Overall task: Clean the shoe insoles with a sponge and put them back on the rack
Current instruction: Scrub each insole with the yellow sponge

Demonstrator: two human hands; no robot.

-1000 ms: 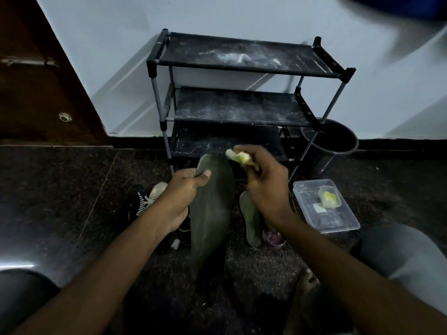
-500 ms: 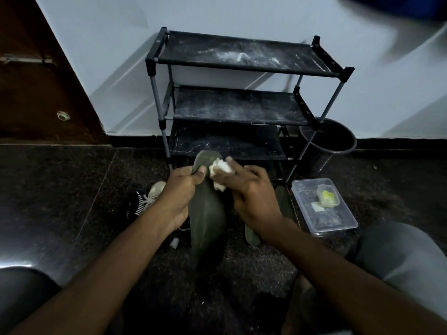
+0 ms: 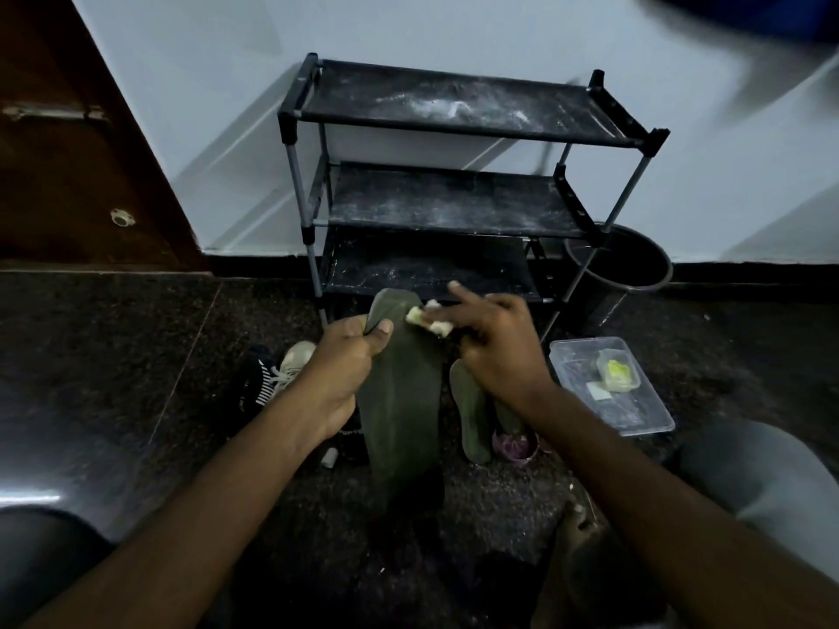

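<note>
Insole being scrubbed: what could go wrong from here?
1. The left hand grips the insole only near its top edge, so sponge pressure from the right hand could bend it or pull it loose.
2. The rack shelves show white dust, so a cleaned insole may get dirty again once put back.

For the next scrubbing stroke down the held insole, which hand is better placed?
Right. The right hand holds the sponge against the top end of the insole, while the left hand grips its upper edge and is busy steadying it.
</note>
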